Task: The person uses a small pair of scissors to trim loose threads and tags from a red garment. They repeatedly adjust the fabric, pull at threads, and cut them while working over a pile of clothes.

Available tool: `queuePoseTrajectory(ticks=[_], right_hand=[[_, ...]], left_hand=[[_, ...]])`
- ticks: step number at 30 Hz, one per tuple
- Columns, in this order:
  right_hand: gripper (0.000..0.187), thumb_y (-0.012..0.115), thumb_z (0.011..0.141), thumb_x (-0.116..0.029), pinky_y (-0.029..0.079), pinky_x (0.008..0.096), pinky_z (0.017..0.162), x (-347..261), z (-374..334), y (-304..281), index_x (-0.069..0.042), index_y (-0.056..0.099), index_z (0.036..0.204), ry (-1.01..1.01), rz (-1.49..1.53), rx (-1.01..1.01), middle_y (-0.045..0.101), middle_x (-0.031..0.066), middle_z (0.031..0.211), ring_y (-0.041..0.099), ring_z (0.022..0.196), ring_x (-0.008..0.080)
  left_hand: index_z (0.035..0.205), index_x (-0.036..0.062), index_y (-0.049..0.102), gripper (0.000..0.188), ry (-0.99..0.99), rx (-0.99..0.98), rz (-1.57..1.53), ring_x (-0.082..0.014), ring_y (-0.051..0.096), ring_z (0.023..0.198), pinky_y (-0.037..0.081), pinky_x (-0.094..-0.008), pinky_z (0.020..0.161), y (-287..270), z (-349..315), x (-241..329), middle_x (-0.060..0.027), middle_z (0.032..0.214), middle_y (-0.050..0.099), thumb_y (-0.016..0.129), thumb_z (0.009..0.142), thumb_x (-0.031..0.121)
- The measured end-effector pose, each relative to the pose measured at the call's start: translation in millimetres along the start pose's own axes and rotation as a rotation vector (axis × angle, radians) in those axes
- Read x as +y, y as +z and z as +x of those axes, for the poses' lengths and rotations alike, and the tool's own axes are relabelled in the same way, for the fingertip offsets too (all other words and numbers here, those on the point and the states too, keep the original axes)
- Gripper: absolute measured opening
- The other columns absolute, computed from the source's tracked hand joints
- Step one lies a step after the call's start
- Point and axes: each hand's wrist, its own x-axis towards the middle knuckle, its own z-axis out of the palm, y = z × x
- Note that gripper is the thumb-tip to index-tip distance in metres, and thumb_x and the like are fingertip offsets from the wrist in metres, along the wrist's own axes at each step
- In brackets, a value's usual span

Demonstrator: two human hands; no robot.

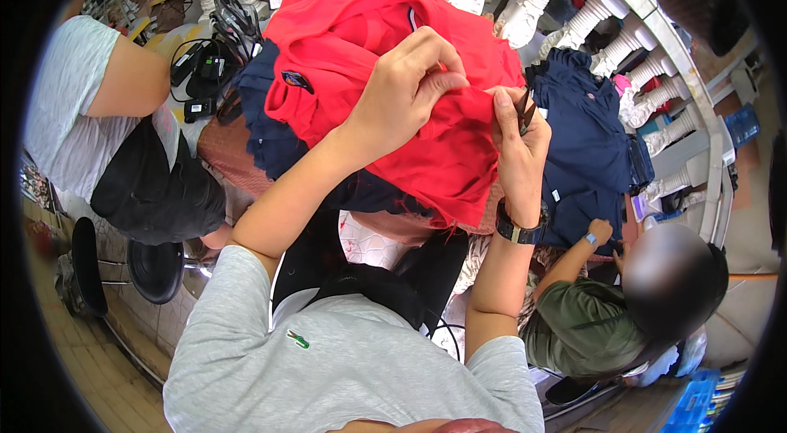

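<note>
A red garment point(328, 31) with a small dark patch lies bunched on top of a pile of dark navy clothing point(266, 117) in front of me. My left hand point(410, 81) is closed, pinching the red cloth between thumb and fingers. Close beside it, my right hand point(522, 142) has its thumb and fingers together at the cloth's edge. Small dark snips point(525, 109) are tucked in that hand; their tips cannot be made out. Loose red threads point(449, 230) hang from the garment's near edge.
To the right lies another navy clothing pile point(582, 146), with a co-worker in a green shirt point(586, 322) beside it. Another person in a grey shirt point(70, 97) sits at left, near black electronic devices point(215, 68). A white balustrade point(529, 11) curves behind the piles.
</note>
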Motion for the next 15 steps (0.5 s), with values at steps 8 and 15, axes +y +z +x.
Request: queuePoseTrajectory(ticks=[8,15], right_hand=[[0.020,0.061,0.105,-0.022,0.024,0.0185,0.051,1,-2,0,-0.004,0.066,0.100,0.010,0.146,-0.019,0.047,-0.0117,0.073,0.033,0.059,-0.0024],[0.020,0.060,0.105,-0.021,0.026,0.0193,0.052,0,-2,0,-0.003,0.066,0.100,0.009,0.103,-0.033,0.049,-0.0105,0.074,0.035,0.061,-0.0014]], left_hand=[[0.105,0.0025,0.059,0.013,0.111,-0.107,0.115,-0.0092,0.060,0.078,0.050,-0.0247,0.069,2,0,-5,-0.0036,0.096,0.068,0.066,0.095,0.001],[0.115,0.0054,0.064,0.023,-0.338,-0.097,-0.484,-0.0065,0.059,0.079,0.048,-0.0224,0.072,0,0,3,-0.0015,0.093,0.063,0.072,0.093,0.007]])
